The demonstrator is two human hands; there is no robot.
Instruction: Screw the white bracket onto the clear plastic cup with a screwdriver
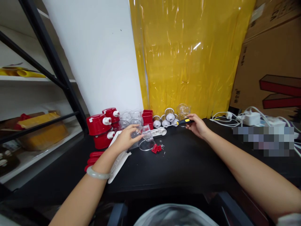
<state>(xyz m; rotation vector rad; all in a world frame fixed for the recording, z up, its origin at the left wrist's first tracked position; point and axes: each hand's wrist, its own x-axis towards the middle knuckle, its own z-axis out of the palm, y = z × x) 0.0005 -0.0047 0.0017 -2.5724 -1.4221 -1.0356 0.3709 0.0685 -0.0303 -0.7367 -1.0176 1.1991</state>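
Note:
My left hand [125, 138] is closed on a clear plastic part [146, 133] held just above the black table [183, 163]. A clear round lid [146, 145] lies under it, with small red clips [156, 148] and tiny screws beside. My right hand [197, 125] grips a black-and-yellow screwdriver [184, 121], its shaft pointing left toward the clear part. A pale bangle [98, 174] is on my left wrist.
Red lidded containers [98, 125] and clear cups [130, 116] stand at the back left, round metal-and-white parts [166, 119] behind. White trays [118, 163] lie at left. White cables and chargers [249, 117] sit at right. Yellow plastic sheet [188, 53], cardboard boxes [272, 59], shelving [35, 94] surround.

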